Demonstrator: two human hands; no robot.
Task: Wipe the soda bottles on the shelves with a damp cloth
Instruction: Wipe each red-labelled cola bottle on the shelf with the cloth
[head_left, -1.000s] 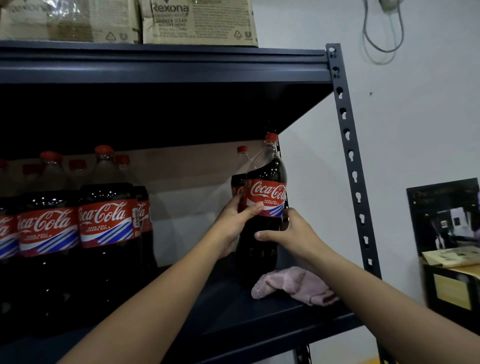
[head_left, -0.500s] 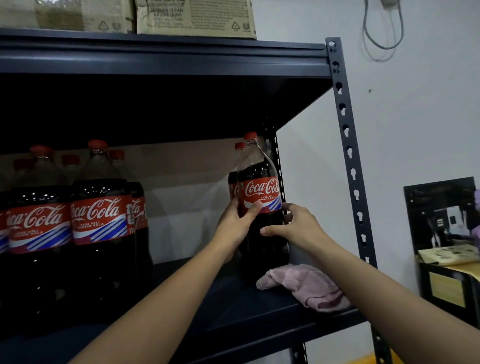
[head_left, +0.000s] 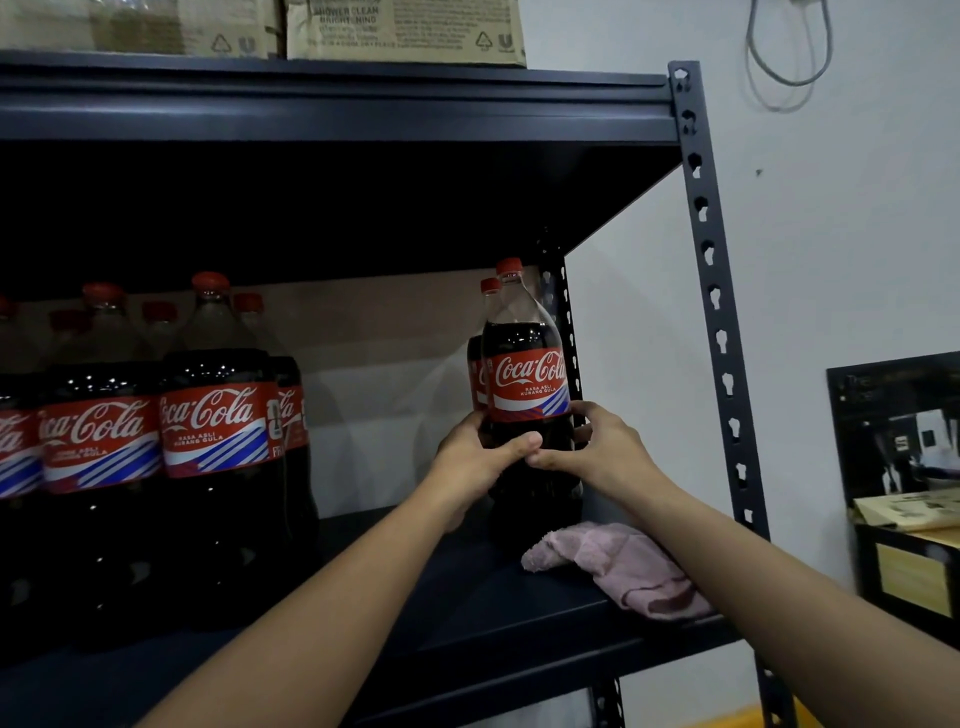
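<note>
A large cola bottle (head_left: 525, 364) with a red cap and red label stands upright at the back right of the dark shelf (head_left: 467, 618). My left hand (head_left: 475, 457) grips its left side and my right hand (head_left: 597, 449) grips its right side, thumbs meeting below the label. A second bottle (head_left: 475, 364) stands right behind it, mostly hidden. A pink cloth (head_left: 618, 564) lies crumpled on the shelf near the right front, under my right forearm. Neither hand touches the cloth.
Several more cola bottles (head_left: 213, 431) stand in a group at the shelf's left. The perforated steel upright (head_left: 714, 312) edges the shelf on the right. Cardboard boxes (head_left: 405, 31) sit on the shelf above. A dark cabinet with papers (head_left: 904, 467) stands at far right.
The bottle has moved back and to the right, toward the rear corner post. Both hands slid lower on it, and the thumbs now meet under the label.
</note>
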